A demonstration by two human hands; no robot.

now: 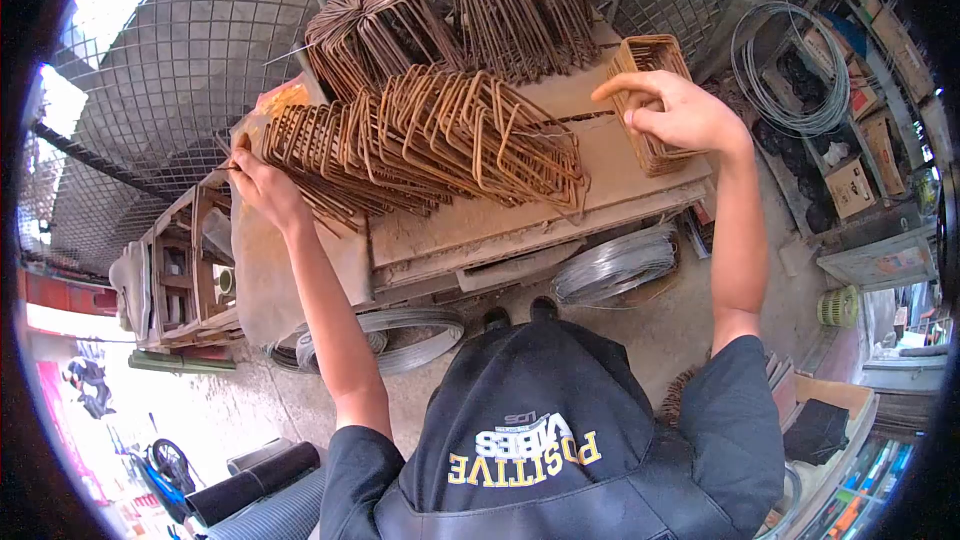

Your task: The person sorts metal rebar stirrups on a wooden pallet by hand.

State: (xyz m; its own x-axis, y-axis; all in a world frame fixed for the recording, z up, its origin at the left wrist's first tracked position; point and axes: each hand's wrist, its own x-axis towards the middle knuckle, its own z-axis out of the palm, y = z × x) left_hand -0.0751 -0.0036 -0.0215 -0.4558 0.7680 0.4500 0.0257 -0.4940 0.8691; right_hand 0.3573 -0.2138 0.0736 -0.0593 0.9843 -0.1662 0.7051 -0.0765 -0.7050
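Observation:
My left hand [264,190] is at the left end of a long row of rusty bent-steel stirrups [440,135] leaning together on the workbench. Its fingers are closed near a thin dark wire end; what they grip is too small to make out. Over a smaller stack of rectangular stirrups [650,155] at the bench's right side hovers my right hand [690,115]. The index finger stretches left and the thumb sits apart below it, with nothing visible between them. A short dark strip [590,116] shows between the row and this stack.
Two tall bundles of stirrups [520,15] [375,30] stand at the bench's back, before a wire mesh [220,20]. Coils of wire [615,268] [410,332] lie below the bench [660,190]. Another coil [790,65] hangs right, near shelves; dark rolls [255,485] lie lower left.

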